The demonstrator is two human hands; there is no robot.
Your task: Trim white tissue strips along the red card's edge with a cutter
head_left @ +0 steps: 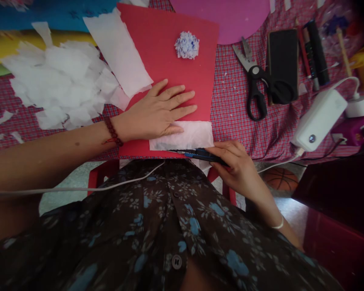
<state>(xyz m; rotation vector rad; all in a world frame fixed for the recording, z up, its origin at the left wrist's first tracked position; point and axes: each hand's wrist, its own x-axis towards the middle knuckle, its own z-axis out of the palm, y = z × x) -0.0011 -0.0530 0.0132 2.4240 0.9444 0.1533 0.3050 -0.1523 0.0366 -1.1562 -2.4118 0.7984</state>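
Observation:
My left hand (157,109) lies flat with fingers spread on a red sheet of card (170,76), its thumb on a small folded strip of white tissue paper (185,135). At the card's near edge, my right hand (232,163) grips a blue and black utility knife (203,155). The knife lies along the lower edge of the strip, pointing left; its thin tip is partly under the paper. A longer white paper strip (121,52) rests on the card's left side. Farther up the card sits a crumpled white-and-blue paper ball (187,45).
A heap of white paper pieces (63,81) lies to the left. On the right are black-handled scissors (256,79), a dark phone (283,60), markers (317,52) and a white power bank or adapter (320,119) with a cable. A white cord (121,185) crosses my lap.

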